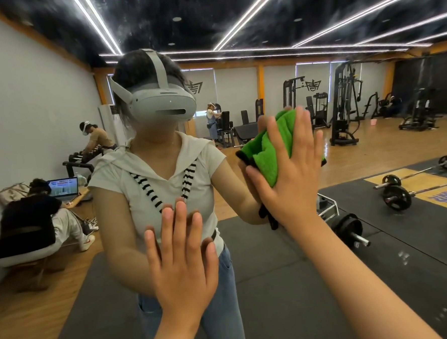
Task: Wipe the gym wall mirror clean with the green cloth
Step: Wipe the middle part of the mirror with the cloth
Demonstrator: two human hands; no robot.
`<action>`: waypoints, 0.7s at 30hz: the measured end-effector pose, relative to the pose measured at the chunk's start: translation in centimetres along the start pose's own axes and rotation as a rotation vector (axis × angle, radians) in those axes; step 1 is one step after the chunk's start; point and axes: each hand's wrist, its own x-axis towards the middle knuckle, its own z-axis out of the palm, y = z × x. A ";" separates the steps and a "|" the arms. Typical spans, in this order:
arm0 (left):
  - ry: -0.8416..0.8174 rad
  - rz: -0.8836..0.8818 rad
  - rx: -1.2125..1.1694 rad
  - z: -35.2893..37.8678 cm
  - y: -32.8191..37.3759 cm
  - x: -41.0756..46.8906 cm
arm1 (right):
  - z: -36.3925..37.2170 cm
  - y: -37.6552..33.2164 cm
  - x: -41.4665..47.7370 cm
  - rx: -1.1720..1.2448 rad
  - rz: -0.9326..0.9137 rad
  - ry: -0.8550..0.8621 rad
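The right hand has an open grip: its straight fingers press the fluffy green cloth flat against the large gym wall mirror, right of the middle. The left hand, grip open and empty, lies flat on the glass, lower and further left.

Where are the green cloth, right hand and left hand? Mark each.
green cloth (pixel 264 151), head view, exposed middle fold.
right hand (pixel 293 173), head view, back of the hand.
left hand (pixel 182 263), head view, back of the hand.

wood floor | dark mats laid on it | barbells lying on the mats
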 end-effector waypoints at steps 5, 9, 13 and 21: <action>0.001 -0.002 0.008 0.1 -0.1 -0.2 | 0.2 -0.8 2.4 0.018 0.038 0.075; 0.008 -0.002 0.007 0.1 -0.1 -0.2 | 0.7 -2.4 0.2 0.020 -0.100 -0.018; 0.015 0.001 0.010 0.1 0.0 -0.2 | 0.9 -2.0 -6.4 -0.006 -0.304 -0.148; 0.006 -0.001 0.017 0.1 -0.1 -0.1 | -0.6 4.8 -2.3 -0.019 -0.072 -0.039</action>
